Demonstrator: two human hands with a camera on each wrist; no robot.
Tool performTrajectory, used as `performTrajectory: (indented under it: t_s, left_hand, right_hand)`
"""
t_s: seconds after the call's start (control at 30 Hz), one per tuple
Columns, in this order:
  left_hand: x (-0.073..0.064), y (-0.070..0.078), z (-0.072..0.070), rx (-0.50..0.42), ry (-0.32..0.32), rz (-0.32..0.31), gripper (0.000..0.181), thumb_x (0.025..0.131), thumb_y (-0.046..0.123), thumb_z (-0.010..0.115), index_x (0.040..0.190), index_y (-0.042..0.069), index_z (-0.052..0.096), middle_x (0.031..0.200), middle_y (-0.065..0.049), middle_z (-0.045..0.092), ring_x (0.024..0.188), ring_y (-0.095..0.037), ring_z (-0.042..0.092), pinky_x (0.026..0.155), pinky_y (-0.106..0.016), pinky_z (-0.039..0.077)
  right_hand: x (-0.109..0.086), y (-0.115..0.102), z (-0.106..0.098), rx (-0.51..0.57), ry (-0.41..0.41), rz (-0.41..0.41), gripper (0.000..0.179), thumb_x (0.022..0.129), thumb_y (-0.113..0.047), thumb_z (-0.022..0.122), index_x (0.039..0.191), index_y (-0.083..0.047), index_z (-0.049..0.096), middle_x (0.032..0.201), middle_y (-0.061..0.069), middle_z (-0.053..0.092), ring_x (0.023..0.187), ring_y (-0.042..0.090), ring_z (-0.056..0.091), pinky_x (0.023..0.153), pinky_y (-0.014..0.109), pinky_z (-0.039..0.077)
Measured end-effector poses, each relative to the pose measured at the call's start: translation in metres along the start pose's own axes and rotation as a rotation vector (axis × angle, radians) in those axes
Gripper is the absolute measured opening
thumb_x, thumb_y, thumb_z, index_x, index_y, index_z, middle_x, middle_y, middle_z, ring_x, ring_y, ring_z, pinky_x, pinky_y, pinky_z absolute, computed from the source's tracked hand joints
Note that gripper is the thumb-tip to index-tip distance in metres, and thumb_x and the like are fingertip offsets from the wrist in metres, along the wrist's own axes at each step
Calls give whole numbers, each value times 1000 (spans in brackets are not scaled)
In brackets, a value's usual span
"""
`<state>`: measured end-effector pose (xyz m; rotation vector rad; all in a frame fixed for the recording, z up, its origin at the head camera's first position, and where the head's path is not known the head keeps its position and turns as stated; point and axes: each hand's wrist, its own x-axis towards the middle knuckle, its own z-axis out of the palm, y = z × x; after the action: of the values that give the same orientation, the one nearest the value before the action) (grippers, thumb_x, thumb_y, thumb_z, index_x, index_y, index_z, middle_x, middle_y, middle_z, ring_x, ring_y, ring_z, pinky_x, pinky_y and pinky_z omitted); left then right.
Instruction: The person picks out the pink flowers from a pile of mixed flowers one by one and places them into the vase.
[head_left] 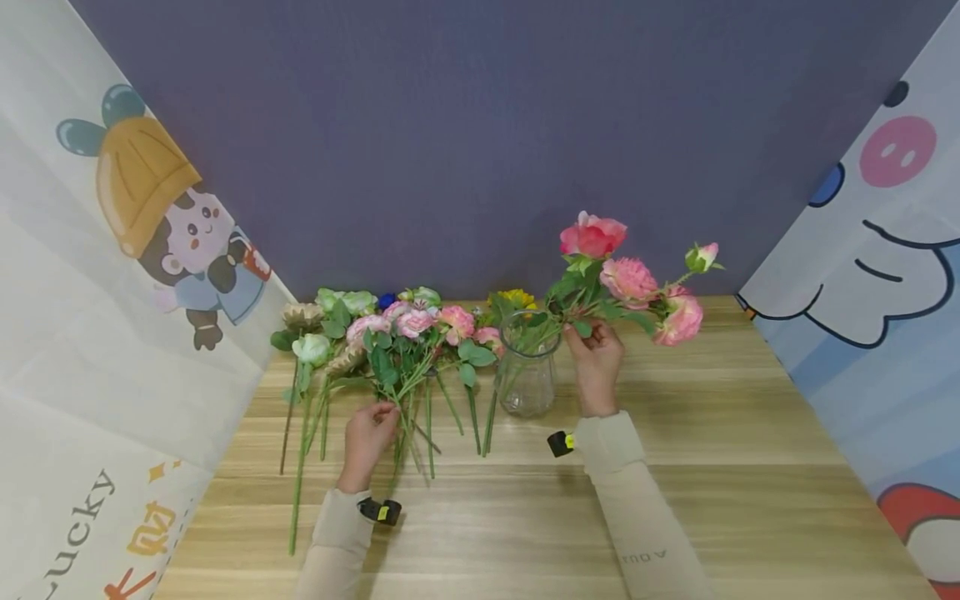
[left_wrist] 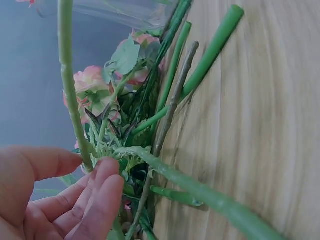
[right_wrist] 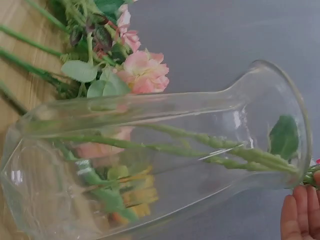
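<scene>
My left hand point(head_left: 369, 440) pinches a green flower stem point(left_wrist: 71, 95) between thumb and fingertips, in front of the pile of artificial flowers point(head_left: 415, 321). Pale pink blooms lie just beyond those fingertips in the head view. A clear glass vase point(head_left: 527, 385) stands upright to the right of the pile. At its rim my right hand point(head_left: 598, 365) grips the stems of several pink flowers point(head_left: 628, 281). Their lower stems point(right_wrist: 215, 142) slant down inside the glass, while the blooms lean out over the right side. Only some fingers point(right_wrist: 302, 212) of that hand show in the right wrist view.
White-green flowers point(head_left: 311, 348) and beige ones lie at the pile's left, their stems pointing toward the front of the wooden table point(head_left: 480, 533). A yellow flower point(head_left: 513, 298) is behind the vase. A dark panel point(head_left: 465, 150) rises at the back, with printed curtains on both sides.
</scene>
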<state>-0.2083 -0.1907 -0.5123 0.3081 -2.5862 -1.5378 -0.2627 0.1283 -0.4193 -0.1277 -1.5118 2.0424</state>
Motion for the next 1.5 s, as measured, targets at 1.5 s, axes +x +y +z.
performTrajectory:
  t_s: [1.5]
  left_hand:
    - [3, 0, 0, -652, -194, -290, 15, 95, 7, 53, 108, 0, 56, 83, 5, 62, 66, -4, 58, 62, -18, 53]
  right_hand:
    - [0, 10, -16, -551, -223, -134, 21, 83, -6, 68, 98, 10, 68, 86, 25, 68, 55, -1, 50, 46, 11, 39]
